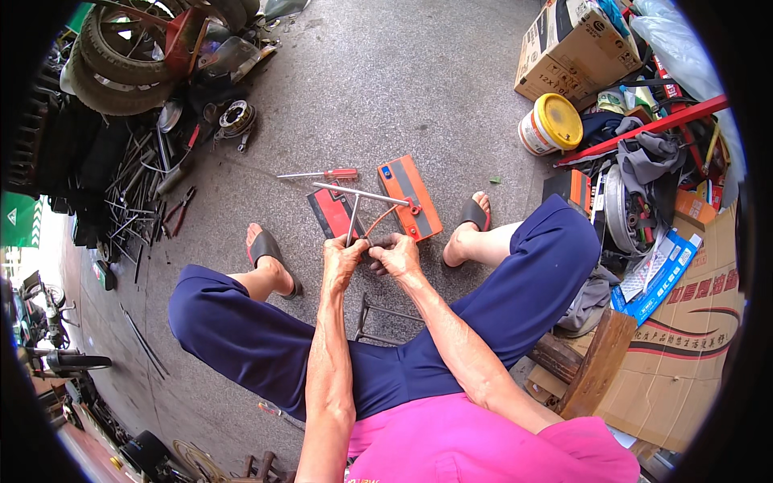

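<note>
Right now I'm looking down between my knees at the concrete floor (386,88), where both hands meet just above two small batteries. My left hand (342,256) is curled closed around the shaft of a T-handle wrench (358,197), whose crossbar stands out level above the fist. My right hand (396,253) is pinched shut just beside it, fingers bunched on what looks like the near end of a thin red wire (385,219); I cannot tell exactly what sits between the fingertips, since the knuckles hide it.

The wire runs up to the orange battery (409,197), which lies flat on the floor just ahead of my hands, its terminals on the near edge. A darker red-and-black battery (330,213) lies touching or nearly touching it on the left, partly under the wrench. A red-handled screwdriver (322,174) rests on the floor just beyond both.

The risk, as I judge it, is the metal wrench: its tip hangs close to the terminals, and a slip could bridge them or catch the wire's bare end. Pulling on the wire could also drag the orange battery, which nothing holds down. My hands are crowded together, so one could knock the other's grip. A white tub with a yellow lid (551,122) and a cardboard box (572,44) stand well apart to the right.
</note>
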Motion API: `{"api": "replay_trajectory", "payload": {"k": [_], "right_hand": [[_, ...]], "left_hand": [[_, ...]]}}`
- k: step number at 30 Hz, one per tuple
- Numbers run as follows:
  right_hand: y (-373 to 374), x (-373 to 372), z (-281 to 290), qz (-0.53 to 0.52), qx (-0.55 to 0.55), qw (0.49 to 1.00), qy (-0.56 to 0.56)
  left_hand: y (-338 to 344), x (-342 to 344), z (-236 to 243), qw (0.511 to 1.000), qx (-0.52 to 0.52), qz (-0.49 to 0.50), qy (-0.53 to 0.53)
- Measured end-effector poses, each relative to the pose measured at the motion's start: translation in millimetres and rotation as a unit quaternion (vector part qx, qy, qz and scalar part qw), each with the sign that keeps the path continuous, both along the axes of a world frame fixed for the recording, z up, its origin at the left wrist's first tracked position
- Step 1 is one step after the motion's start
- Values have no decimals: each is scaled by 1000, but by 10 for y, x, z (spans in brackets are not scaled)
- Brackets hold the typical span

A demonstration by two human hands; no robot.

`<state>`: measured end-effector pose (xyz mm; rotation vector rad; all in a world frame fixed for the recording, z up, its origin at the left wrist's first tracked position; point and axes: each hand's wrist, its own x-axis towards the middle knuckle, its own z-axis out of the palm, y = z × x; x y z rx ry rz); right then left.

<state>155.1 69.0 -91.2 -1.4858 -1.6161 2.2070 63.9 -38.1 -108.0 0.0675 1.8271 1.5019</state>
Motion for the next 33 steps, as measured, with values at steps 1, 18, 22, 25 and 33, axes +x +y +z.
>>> {"api": "replay_trajectory", "payload": {"k": [1, 18, 22, 25, 33], "right_hand": [[25, 10, 1, 4, -27, 1000, 4], [26, 45, -117, 109, 164, 975, 106], [31, 38, -123, 148, 173, 973, 38], [13, 11, -19, 107, 119, 986, -33], [57, -12, -207, 127, 137, 982, -1]], "left_hand": [[10, 4, 19, 1000, 4, -3, 2], [-24, 4, 180, 998, 39, 45, -19], [-37, 34, 149, 999, 40, 28, 14], [-69, 47, 60, 999, 41, 2, 24], [-51, 36, 21, 998, 18, -15, 57]]}}
